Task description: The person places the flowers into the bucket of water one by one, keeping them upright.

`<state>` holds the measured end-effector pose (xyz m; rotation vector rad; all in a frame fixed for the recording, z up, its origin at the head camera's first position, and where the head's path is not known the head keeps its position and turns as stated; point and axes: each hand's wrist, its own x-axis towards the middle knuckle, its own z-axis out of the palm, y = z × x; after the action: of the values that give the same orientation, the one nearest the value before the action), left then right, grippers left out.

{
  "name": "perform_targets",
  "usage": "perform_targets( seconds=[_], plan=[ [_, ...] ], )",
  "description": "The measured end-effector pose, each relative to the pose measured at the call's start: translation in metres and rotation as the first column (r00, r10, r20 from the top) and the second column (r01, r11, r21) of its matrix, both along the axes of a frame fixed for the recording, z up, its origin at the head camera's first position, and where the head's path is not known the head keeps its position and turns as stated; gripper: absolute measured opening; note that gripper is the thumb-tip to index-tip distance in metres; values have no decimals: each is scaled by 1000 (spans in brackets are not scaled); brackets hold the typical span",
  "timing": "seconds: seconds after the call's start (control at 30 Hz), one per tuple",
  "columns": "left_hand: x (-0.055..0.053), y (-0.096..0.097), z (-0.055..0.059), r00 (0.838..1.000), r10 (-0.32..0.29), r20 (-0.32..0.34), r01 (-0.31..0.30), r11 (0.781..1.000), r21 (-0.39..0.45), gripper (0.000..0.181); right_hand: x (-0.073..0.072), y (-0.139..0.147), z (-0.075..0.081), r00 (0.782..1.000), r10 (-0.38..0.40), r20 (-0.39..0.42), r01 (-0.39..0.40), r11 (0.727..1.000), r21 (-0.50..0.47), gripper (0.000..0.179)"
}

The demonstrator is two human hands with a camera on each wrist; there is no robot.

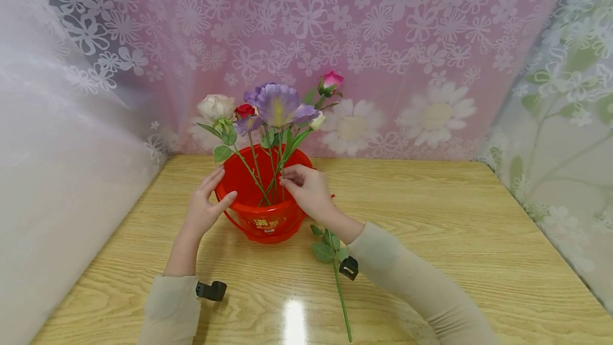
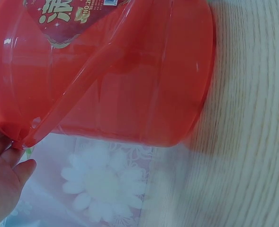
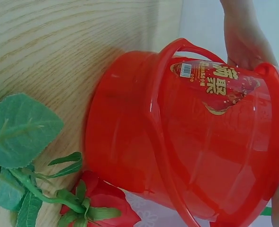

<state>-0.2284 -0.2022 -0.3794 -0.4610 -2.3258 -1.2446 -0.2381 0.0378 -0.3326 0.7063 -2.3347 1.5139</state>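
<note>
A red plastic bucket [image 1: 270,222] with a gold-lettered label stands upright, artificial flowers leaning inside it. Among them are a white rose [image 1: 216,107], a red flower [image 1: 245,111], a purple iris [image 1: 278,104] and a pink rosebud [image 1: 330,83]. My left hand [image 1: 203,206] rests on the bucket's left rim, fingers extended and thumb spread apart; the left wrist view shows it by the handle joint. Over the right rim, my right hand [image 1: 308,190] pinches a thin green stem, which appears to lead up to a small white tulip bud [image 1: 317,121].
A red rose [image 3: 101,203] lies on the wooden table beside the bucket, its leafy stem [image 1: 341,292] pointing toward the front edge. Flower-patterned curtains [image 1: 364,41] hang behind and along both sides. The bucket's handle [image 3: 153,118] hangs down its front.
</note>
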Motion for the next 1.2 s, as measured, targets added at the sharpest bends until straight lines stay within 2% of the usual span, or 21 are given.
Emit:
perform_targets(
  seconds=[0.47, 0.5, 0.67, 0.8, 0.93, 1.0, 1.2],
  plan=[
    [2, 1, 1, 1000, -1, -18, 1, 1000, 3, 59, -2, -5, 5, 1000, -6, -8, 7, 994, 105, 15],
    [5, 3, 5, 1000, -1, -14, 1, 1000, 5, 58, -2, -5, 5, 1000, -5, -8, 6, 994, 106, 16],
    [5, 4, 7, 1000, 0, -1, 0, 1000, 10, 57, -2, -7, 8, 1000, 6, -11, -5, 993, 114, 20],
    [1, 1, 2, 1000, -3, -1, 3, 1000, 14, 57, -2, -5, 8, 1000, 14, -9, -13, 994, 108, 22],
    [1, 2, 3, 1000, 1, 4, -1, 1000, 13, 56, -2, -1, 7, 1000, 19, -4, -18, 997, 73, 22],
    [2, 4, 5, 1000, 4, 4, -4, 1000, 17, 56, -2, 1, 6, 1000, 15, 3, -15, 998, 55, 21],
    [20, 15, 26, 1000, 9, 1, -9, 1000, 15, 53, 4, 11, 6, 999, 19, 50, -18, 1000, -23, 19]
  ],
)
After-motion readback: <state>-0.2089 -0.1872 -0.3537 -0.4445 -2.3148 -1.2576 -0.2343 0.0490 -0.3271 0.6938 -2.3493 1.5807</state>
